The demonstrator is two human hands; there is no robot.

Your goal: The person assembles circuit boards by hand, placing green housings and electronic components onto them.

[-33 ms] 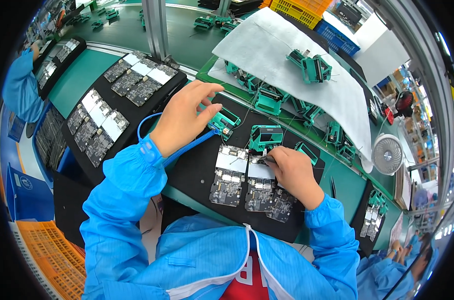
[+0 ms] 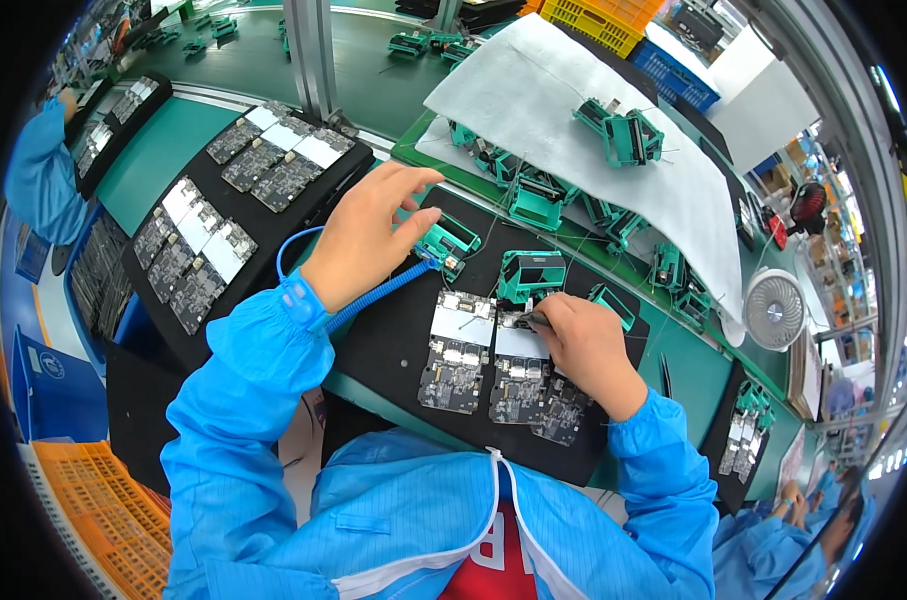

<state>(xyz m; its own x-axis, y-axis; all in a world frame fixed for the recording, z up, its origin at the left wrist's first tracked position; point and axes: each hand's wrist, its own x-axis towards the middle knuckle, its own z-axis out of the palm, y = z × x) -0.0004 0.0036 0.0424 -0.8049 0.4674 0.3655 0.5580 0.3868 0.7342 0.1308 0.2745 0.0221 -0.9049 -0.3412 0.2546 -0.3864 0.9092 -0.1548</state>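
Note:
My left hand [image 2: 366,225] hovers over the left part of a black mat, fingers loosely bent and thumb apart, holding nothing. Beneath its fingertips lies a green plastic holder [image 2: 452,240]. My right hand [image 2: 594,350] pinches a small dark tool [image 2: 539,318], mostly hidden by the fingers, at the top of the middle circuit board [image 2: 519,385]. To the left lies another circuit board [image 2: 452,375]; a third circuit board [image 2: 566,412] is partly under my right hand. Just above the boards stands a green holder [image 2: 530,274] with a dark block in it.
Two black trays with circuit boards [image 2: 284,155] [image 2: 199,250] stand left. Green holders [image 2: 539,200] crowd a green-edged tray behind, partly under a white sheet [image 2: 534,100]. A blue coiled cord [image 2: 379,292] runs from my left wristband. A white fan [image 2: 774,308] stands right. Co-workers sit at both sides.

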